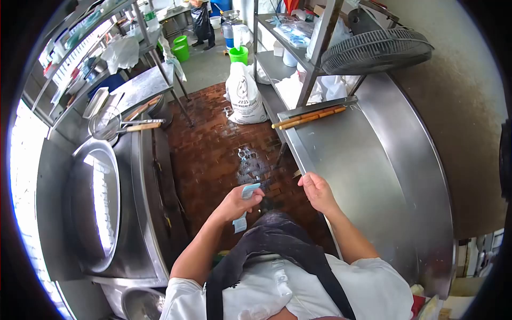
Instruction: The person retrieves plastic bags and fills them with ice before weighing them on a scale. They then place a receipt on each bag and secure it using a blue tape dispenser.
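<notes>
My left hand [239, 205] is closed around a thin light-blue folded strip [250, 190]. One end sticks up above the fingers and another hangs below the palm; whether it is paper or cloth I cannot make out. My right hand [318, 193] is raised beside the front edge of the steel counter [352, 160], apart from the left. Its fingers are curled together in a pinch, and anything between them is hidden. Both hands are in front of my dark apron [277, 237], above the wet brick floor [213, 144].
Ahead stands a white flour sack [244, 98]. Wooden rods [312, 117] lie at the counter's far end, below a black fan [378, 52]. To my left is a large wok [98, 202], with strainers [106, 124] behind it. Green buckets [181, 52] and another person [201, 24] are farther back.
</notes>
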Action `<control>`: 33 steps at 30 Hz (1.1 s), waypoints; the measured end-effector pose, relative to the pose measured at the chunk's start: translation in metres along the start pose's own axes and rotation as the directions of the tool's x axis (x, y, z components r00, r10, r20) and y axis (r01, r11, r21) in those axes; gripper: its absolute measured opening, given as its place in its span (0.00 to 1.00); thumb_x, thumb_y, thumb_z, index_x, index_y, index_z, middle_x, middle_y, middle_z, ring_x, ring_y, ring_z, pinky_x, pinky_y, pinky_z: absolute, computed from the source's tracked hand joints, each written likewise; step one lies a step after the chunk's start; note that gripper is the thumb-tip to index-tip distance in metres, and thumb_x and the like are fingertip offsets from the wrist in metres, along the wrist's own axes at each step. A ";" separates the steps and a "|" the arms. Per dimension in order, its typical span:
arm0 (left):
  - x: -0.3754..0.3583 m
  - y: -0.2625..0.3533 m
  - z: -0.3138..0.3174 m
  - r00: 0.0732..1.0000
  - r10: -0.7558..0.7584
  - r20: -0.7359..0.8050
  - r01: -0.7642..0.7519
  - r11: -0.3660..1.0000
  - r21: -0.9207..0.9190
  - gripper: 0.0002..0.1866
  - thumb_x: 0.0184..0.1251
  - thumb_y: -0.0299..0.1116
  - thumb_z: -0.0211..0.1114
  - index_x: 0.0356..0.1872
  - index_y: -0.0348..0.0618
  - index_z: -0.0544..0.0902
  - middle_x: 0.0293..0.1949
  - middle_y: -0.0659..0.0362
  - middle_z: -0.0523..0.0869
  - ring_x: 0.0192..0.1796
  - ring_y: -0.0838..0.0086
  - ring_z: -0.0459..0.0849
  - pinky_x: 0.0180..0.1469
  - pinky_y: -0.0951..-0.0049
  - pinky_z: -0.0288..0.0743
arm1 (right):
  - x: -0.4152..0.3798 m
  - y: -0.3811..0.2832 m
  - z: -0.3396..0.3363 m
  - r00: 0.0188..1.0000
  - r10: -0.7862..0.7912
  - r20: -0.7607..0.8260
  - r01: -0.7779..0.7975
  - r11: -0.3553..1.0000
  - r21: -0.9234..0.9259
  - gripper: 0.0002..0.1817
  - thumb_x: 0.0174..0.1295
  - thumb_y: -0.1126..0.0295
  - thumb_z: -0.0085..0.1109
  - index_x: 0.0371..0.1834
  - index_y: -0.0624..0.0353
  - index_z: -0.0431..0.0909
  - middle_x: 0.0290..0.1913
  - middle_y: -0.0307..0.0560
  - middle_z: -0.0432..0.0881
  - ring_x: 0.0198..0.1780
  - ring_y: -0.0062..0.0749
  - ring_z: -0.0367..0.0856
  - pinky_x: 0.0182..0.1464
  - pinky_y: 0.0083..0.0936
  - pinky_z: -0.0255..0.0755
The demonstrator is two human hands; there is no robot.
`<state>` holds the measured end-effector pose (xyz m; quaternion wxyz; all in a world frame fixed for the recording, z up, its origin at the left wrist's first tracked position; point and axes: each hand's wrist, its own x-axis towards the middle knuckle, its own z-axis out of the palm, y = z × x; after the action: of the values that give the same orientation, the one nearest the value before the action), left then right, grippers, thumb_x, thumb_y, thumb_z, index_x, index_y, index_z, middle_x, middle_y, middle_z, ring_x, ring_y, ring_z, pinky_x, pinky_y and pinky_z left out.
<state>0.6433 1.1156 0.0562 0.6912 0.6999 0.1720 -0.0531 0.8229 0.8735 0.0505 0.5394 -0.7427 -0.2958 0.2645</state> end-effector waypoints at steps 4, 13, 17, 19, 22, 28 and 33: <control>0.101 0.028 -0.045 0.991 0.077 0.111 -0.078 0.997 0.001 0.12 0.74 0.38 0.70 0.48 0.40 0.85 0.34 0.67 0.83 0.33 0.82 0.79 0.37 0.76 0.76 | 0.092 0.010 0.009 0.999 0.034 0.006 -0.035 0.990 0.134 0.18 0.77 0.79 0.44 0.65 0.58 0.76 0.40 0.41 0.80 0.31 0.22 0.77 0.35 0.21 0.75; 0.329 0.095 -0.170 0.977 0.009 0.214 -0.019 0.999 0.046 0.11 0.76 0.40 0.68 0.47 0.43 0.84 0.37 0.66 0.83 0.35 0.82 0.78 0.37 0.75 0.77 | 0.371 0.001 0.002 0.976 -0.206 0.073 0.197 0.974 0.111 0.33 0.59 0.92 0.46 0.68 0.59 0.75 0.61 0.50 0.74 0.51 0.33 0.83 0.54 0.28 0.80; 0.409 0.127 -0.213 0.968 0.112 0.225 -0.086 0.989 -0.121 0.11 0.77 0.38 0.67 0.44 0.41 0.84 0.35 0.66 0.83 0.34 0.82 0.78 0.36 0.75 0.76 | 0.459 -0.029 -0.017 0.940 -0.296 0.172 0.308 0.950 -0.049 0.25 0.63 0.85 0.52 0.65 0.61 0.76 0.49 0.49 0.79 0.46 0.34 0.83 0.49 0.29 0.77; 0.449 0.153 -0.220 0.960 0.142 0.241 -0.105 0.981 -0.160 0.11 0.77 0.38 0.67 0.42 0.40 0.83 0.33 0.65 0.83 0.32 0.81 0.79 0.36 0.75 0.76 | 0.484 -0.038 -0.025 0.973 -0.211 0.093 0.210 0.977 0.025 0.23 0.65 0.84 0.53 0.64 0.61 0.76 0.47 0.48 0.81 0.45 0.34 0.83 0.49 0.29 0.77; 0.522 0.195 -0.231 0.938 0.189 0.290 -0.156 0.979 -0.133 0.12 0.78 0.38 0.65 0.38 0.40 0.83 0.28 0.63 0.83 0.29 0.81 0.80 0.35 0.76 0.75 | 0.508 -0.033 -0.037 0.992 -0.084 -0.098 0.092 0.993 0.072 0.22 0.67 0.83 0.53 0.65 0.61 0.77 0.46 0.48 0.83 0.42 0.31 0.84 0.48 0.28 0.78; 0.693 0.313 -0.207 0.790 0.467 0.398 -0.461 0.880 -0.117 0.13 0.73 0.40 0.71 0.45 0.40 0.85 0.29 0.67 0.80 0.28 0.83 0.77 0.32 0.78 0.72 | 0.531 -0.017 -0.048 0.923 0.064 -0.379 -0.038 0.996 0.075 0.19 0.73 0.79 0.52 0.66 0.61 0.77 0.44 0.45 0.84 0.37 0.26 0.84 0.46 0.25 0.80; 0.768 0.424 -0.138 0.434 0.836 0.335 -0.860 0.496 -0.123 0.23 0.66 0.42 0.76 0.54 0.34 0.87 0.34 0.60 0.85 0.35 0.75 0.82 0.42 0.72 0.78 | 0.557 -0.032 -0.025 0.725 0.242 -0.645 -0.130 0.967 0.218 0.18 0.75 0.78 0.50 0.66 0.60 0.77 0.44 0.43 0.84 0.41 0.24 0.83 0.48 0.23 0.79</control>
<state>1.4726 1.3863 0.2247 0.6190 0.6917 -0.3304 0.1708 1.2168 1.2687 0.0472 0.6367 -0.7689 0.0146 0.0570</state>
